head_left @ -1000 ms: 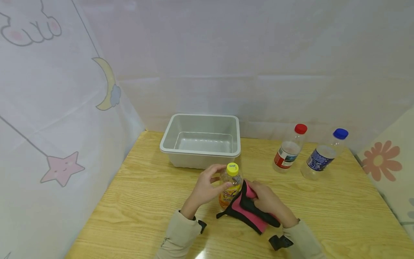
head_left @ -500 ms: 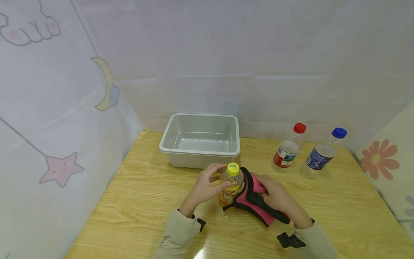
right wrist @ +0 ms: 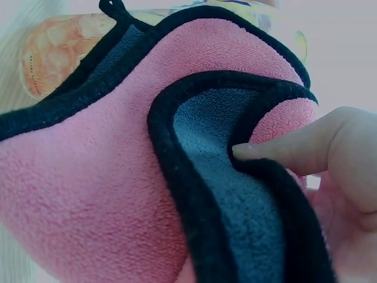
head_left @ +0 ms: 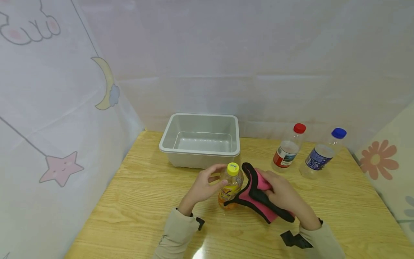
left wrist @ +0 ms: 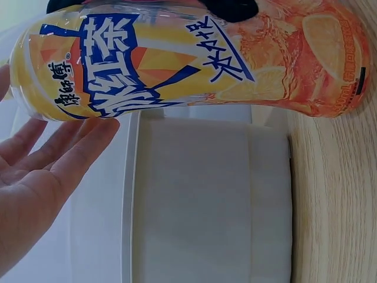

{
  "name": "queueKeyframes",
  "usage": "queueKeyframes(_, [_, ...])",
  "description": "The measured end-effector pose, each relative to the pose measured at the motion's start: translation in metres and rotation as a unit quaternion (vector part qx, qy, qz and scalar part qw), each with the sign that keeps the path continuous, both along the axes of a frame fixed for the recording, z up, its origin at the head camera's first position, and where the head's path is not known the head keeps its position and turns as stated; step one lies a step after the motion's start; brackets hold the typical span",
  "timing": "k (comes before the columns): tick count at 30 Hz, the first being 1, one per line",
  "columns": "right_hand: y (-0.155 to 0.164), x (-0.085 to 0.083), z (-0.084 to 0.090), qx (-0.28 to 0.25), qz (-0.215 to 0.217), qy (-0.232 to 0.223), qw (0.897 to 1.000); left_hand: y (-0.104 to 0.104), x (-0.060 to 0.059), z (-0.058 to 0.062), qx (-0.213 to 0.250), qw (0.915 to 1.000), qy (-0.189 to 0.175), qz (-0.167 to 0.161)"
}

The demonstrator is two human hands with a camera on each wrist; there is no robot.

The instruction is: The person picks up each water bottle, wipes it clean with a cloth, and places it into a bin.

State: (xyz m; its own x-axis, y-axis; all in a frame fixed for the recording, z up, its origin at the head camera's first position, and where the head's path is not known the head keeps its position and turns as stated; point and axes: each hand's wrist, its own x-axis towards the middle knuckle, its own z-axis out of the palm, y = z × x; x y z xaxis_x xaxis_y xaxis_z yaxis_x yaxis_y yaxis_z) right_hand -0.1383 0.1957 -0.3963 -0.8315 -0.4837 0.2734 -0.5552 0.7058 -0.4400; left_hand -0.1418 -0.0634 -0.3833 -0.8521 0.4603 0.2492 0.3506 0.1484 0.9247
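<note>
You stood the yellow-capped bottle (head_left: 229, 185) on the wooden table (head_left: 136, 201), before the grey bin (head_left: 200, 140); your left hand (head_left: 203, 187) gripped it, your right hand (head_left: 284, 198) clutched the pink cloth (head_left: 255, 196) against it, pale curtains (head_left: 48, 108) around.

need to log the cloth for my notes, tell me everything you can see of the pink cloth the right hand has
The pink cloth is a soft, fleecy-looking piece with black edging and a darker grey-blue inner face that shows where it folds over. A small black loop sticks out at one corner. It is bunched and folded, not spread flat, and pressed against the side of the yellow-capped bottle. The right hand grips it from behind, with one of the fingers tucked into the fold. Its lower end trails toward the wooden table.
</note>
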Motion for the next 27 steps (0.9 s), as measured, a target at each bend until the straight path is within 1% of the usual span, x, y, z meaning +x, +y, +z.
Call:
queueKeyframes(6, [-0.002, 0.0, 0.003, -0.003, 0.005, 0.009, 1.0, 0.0, -0.001, -0.003, 0.005, 0.9996, 0.028, -0.004])
queueKeyframes(13, [-0.009, 0.0, 0.003, 0.003, 0.007, -0.003, 1.0, -0.001, 0.001, -0.004, -0.002, 0.9986, 0.051, -0.009])
queueKeyframes(17, [-0.013, 0.0, 0.003, 0.003, 0.006, -0.002, 1.0, 0.001, 0.003, -0.003, -0.005, 0.9985, 0.054, 0.004])
queueKeyframes(22, [-0.016, -0.001, 0.002, 0.003, 0.008, -0.008, 1.0, 0.006, 0.006, -0.001, -0.029, 0.9979, 0.053, 0.025])
queueKeyframes(25, [-0.018, -0.002, 0.0, -0.001, 0.01, -0.017, 1.0, 0.007, 0.008, 0.0, -0.036, 0.9975, 0.053, 0.029])
queueKeyframes(27, [-0.019, -0.003, -0.003, 0.0, 0.011, -0.02, 1.0, 0.007, 0.008, 0.001, -0.033, 0.9977, 0.051, 0.029])
